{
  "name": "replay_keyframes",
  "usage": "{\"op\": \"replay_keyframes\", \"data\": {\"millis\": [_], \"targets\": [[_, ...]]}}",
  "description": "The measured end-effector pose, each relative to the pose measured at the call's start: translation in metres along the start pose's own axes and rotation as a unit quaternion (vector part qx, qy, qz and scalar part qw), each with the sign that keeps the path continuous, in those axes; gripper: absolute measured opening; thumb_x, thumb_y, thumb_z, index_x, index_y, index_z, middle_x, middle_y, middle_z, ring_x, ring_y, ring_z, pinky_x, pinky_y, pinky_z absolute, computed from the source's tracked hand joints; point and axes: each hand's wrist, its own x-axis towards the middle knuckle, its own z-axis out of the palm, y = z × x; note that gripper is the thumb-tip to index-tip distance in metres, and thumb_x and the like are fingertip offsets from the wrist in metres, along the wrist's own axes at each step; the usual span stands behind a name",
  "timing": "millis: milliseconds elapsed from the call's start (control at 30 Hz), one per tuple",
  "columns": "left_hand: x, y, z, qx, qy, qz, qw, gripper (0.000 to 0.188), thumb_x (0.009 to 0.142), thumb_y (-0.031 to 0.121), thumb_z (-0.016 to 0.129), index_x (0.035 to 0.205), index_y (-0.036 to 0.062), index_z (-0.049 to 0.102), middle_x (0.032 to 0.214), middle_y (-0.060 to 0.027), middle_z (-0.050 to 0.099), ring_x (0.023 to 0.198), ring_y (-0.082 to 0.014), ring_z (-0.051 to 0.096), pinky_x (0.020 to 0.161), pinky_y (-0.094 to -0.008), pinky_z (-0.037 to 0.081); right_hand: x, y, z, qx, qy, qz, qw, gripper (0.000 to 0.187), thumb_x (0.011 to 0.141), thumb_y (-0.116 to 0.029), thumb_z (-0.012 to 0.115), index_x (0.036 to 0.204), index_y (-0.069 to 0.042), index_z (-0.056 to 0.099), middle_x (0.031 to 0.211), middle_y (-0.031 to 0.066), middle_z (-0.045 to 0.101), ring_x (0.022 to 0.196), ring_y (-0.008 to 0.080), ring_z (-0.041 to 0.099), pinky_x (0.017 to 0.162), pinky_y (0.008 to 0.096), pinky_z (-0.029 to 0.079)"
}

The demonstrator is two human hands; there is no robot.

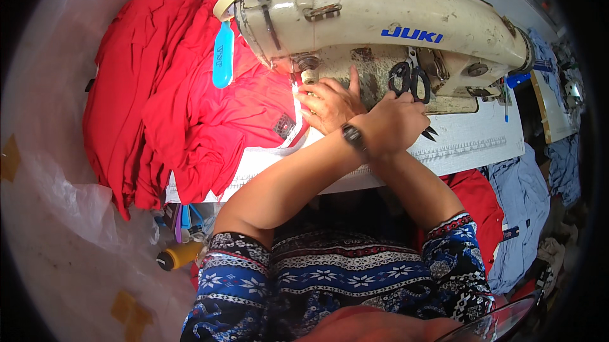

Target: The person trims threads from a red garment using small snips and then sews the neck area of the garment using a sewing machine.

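My bare arms cross in front of a cream sewing machine (pixel 374 9). My right hand (pixel 333 106) is by the needle area, its fingers closed on the white-banded edge of a red garment (pixel 254 104); one finger points away from the cloth. Over the right wrist passes my left forearm, with a dark watch (pixel 354 136). My left hand (pixel 401 123) is closed around thread snips (pixel 431 132), whose dark pointed tips jut out below; the rest is hidden. Just beyond its fingers lie black-handled scissors (pixel 411 80) on the machine bed.
More red cloth (pixel 152 75) is heaped on the left. A blue tag-shaped strip (pixel 222 56) hangs at the machine's head. A ruler strip (pixel 463 151) runs along the white table's front. Light blue garments (pixel 520 215) hang at right; a yellow bottle (pixel 179 256) stands lower left.
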Motion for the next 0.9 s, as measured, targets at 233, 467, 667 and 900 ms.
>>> {"op": "replay_keyframes", "data": {"millis": [233, 467, 667, 900], "targets": [[-0.111, 0.006, -0.066, -0.001, 0.218, -0.032, 0.975, 0.025, 0.062, 0.003, 0.074, 0.086, 0.0064, 0.067, 0.092, -0.0094, 0.063, 0.091, -0.0286, 0.06, 0.083, -0.0425, 0.047, -0.002, -0.002, -0.004, 0.009, 0.085, -0.049, 0.995, 0.015, 0.086, -0.028, 0.061, 0.094, -0.021, 0.071, 0.105, -0.0074, 0.064, 0.104, 0.0127, 0.058, 0.103, 0.0777, 0.015], [-0.172, -0.06, -0.079, 0.166, 0.09, -0.197, 0.962, 0.036, 0.081, 0.014, 0.062, 0.116, 0.008, 0.064, 0.119, -0.008, 0.062, 0.118, -0.0295, 0.052, 0.099, -0.0448, 0.038, 0.003, -0.011, -0.008, -0.025, 0.11, -0.049, 0.992, 0.009, 0.083, -0.024, 0.065, 0.088, -0.02, 0.071, 0.094, -0.0079, 0.066, 0.098, 0.0109, 0.061, 0.105, 0.0751, 0.015], [-0.175, -0.067, -0.079, 0.113, 0.052, -0.229, 0.965, 0.039, 0.085, 0.014, 0.061, 0.124, 0.0084, 0.063, 0.122, -0.0092, 0.062, 0.124, -0.0318, 0.049, 0.104, -0.0464, 0.033, 0.001, -0.011, -0.008, -0.021, 0.096, -0.039, 0.994, 0.012, 0.08, -0.025, 0.067, 0.089, -0.019, 0.072, 0.096, -0.0092, 0.065, 0.101, 0.0126, 0.06, 0.105, 0.076, 0.015], [-0.173, -0.065, -0.086, 0.12, 0.026, -0.245, 0.962, 0.038, 0.085, 0.015, 0.062, 0.122, 0.0065, 0.063, 0.124, -0.011, 0.062, 0.124, -0.0326, 0.05, 0.102, -0.0473, 0.034, 0.001, -0.012, -0.011, -0.03, 0.092, -0.036, 0.995, 0.013, 0.08, -0.024, 0.066, 0.09, -0.019, 0.072, 0.097, -0.0092, 0.064, 0.1, 0.0137, 0.06, 0.104, 0.0765, 0.015]]}}
